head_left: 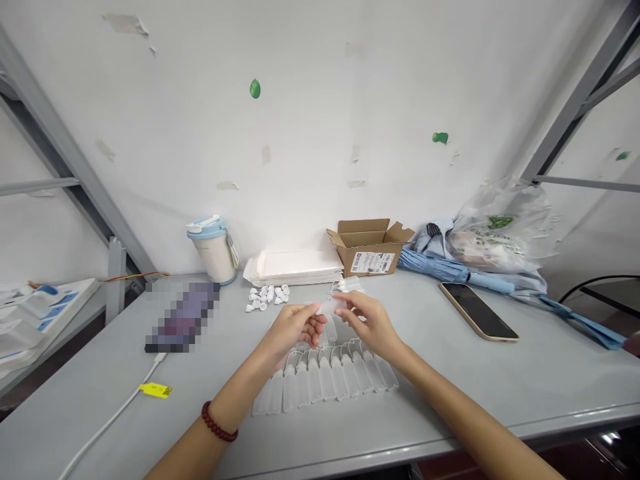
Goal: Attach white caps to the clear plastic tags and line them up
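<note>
Between my two hands, above the desk, is a small translucent white plastic tube. My left hand pinches its left end between thumb and forefinger, the other fingers curled. The fingertips of my right hand are closed on its right end and partly cover it. Just below my hands lies a row of similar translucent tubes with thin white cord loops at their tops. A few more tubes lie behind my right hand. To the left, a loose cluster of small white caps rests on the desk.
Flat white packets are stacked by the wall beside an open cardboard box. A lidded cup and a cabled, pixelated device stand left. On the right are a phone, a folded blue umbrella and a plastic bag.
</note>
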`<action>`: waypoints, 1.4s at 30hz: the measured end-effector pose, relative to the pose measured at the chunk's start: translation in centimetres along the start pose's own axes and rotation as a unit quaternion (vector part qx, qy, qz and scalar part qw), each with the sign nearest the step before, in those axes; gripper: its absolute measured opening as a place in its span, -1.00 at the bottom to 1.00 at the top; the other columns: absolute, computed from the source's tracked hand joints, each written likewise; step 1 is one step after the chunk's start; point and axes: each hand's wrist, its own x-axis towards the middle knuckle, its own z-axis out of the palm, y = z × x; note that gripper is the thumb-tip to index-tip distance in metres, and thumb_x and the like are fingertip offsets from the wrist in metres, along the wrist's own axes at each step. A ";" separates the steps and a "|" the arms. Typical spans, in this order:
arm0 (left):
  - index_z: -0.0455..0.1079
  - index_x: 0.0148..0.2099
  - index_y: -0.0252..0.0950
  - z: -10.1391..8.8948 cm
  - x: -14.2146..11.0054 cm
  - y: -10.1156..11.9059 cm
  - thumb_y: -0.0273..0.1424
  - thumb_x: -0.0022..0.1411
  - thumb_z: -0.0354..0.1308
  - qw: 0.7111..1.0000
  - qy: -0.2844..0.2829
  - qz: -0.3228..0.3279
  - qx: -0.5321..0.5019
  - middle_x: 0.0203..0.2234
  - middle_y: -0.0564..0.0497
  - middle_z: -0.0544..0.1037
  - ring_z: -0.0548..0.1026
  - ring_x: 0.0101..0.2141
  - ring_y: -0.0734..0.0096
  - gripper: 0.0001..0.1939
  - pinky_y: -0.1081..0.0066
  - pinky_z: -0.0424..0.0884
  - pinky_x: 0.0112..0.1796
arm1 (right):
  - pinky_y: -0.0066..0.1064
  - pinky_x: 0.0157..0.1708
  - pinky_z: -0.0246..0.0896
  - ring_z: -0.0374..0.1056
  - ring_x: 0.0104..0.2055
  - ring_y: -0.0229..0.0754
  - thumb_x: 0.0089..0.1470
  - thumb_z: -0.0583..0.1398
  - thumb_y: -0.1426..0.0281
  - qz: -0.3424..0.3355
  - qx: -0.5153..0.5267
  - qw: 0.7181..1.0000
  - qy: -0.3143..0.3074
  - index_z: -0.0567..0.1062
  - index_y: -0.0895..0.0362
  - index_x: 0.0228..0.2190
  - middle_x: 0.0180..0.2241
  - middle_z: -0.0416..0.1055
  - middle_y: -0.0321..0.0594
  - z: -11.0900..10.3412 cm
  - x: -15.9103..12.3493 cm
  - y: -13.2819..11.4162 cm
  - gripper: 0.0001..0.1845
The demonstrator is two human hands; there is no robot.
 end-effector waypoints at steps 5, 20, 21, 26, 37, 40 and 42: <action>0.41 -0.49 -0.38 -0.2 -0.1 0.0 -0.12 0.09 0.14 0.999 -0.024 0.033 0.017 -0.61 0.00 0.41 0.34 -0.60 0.51 -0.62 0.44 0.32 -0.49 | -0.42 -0.51 0.15 0.18 -0.55 -0.27 0.10 0.09 0.29 -0.037 -0.061 0.997 -0.002 0.49 0.15 -0.31 -0.58 0.32 -0.26 -0.2 -0.1 -0.3 -0.76; 0.39 -0.47 -0.35 0.2 0.3 -0.6 -0.10 0.18 0.00 0.990 0.001 0.079 0.117 -0.53 -0.02 0.46 0.44 -0.52 0.41 -0.59 0.40 0.37 -0.43 | -0.48 -0.58 0.11 0.18 -0.62 -0.34 0.04 0.12 0.20 0.107 0.077 0.991 -0.024 0.45 0.17 -0.34 -0.58 0.29 -0.33 -0.2 0.2 -0.1 -0.71; 0.39 -0.46 -0.36 0.1 0.3 -0.6 -0.08 0.17 0.01 0.994 -0.006 0.060 0.094 -0.54 -0.03 0.46 0.43 -0.54 0.43 -0.57 0.40 0.37 -0.45 | -0.48 -0.58 0.11 0.19 -0.62 -0.34 0.04 0.12 0.21 0.104 0.073 0.992 -0.023 0.45 0.17 -0.33 -0.57 0.31 -0.33 -0.2 0.1 -0.2 -0.71; 0.34 -0.53 -0.35 0.1 0.2 -0.4 -0.12 0.14 0.07 0.994 -0.016 0.073 0.074 -0.67 0.03 0.39 0.38 -0.58 0.46 -0.60 0.39 0.37 -0.42 | -0.49 -0.61 0.08 0.13 -0.65 -0.36 0.06 0.10 0.23 0.102 0.067 0.992 -0.027 0.45 0.17 -0.39 -0.65 0.19 -0.38 -0.1 0.0 -0.2 -0.74; 0.43 -0.36 -0.31 -0.2 0.5 -0.8 -0.26 0.14 0.04 0.951 0.053 0.177 0.247 -0.51 0.01 0.51 0.47 -0.43 0.36 -0.76 0.41 0.36 -0.33 | -0.47 -0.60 0.14 0.20 -0.65 -0.35 0.00 0.12 0.20 0.162 0.095 0.981 -0.058 0.40 0.19 -0.45 -0.62 0.30 -0.33 -1.2 0.9 0.9 -0.71; 0.45 -0.37 -0.31 -1.8 0.8 -0.1 -0.25 0.10 0.04 0.938 0.128 0.175 0.270 -0.53 0.01 0.52 0.49 -0.44 0.33 -0.74 0.39 0.37 -0.35 | -0.44 -0.55 0.20 0.27 -0.59 -0.30 -0.05 0.16 0.23 0.178 0.053 0.981 -0.055 0.39 0.19 -0.41 -0.56 0.37 -0.29 -2.8 1.6 1.6 -0.75; 0.45 -0.37 -0.32 -3.2 0.9 0.3 -0.23 0.07 0.04 0.929 0.178 0.169 0.279 -0.52 -0.01 0.53 0.50 -0.45 0.30 -0.73 0.38 0.37 -0.38 | -0.42 -0.52 0.22 0.30 -0.57 -0.28 -0.09 0.18 0.26 0.188 0.013 0.981 -0.048 0.38 0.18 -0.43 -0.56 0.38 -0.28 -3.9 1.9 2.4 -0.77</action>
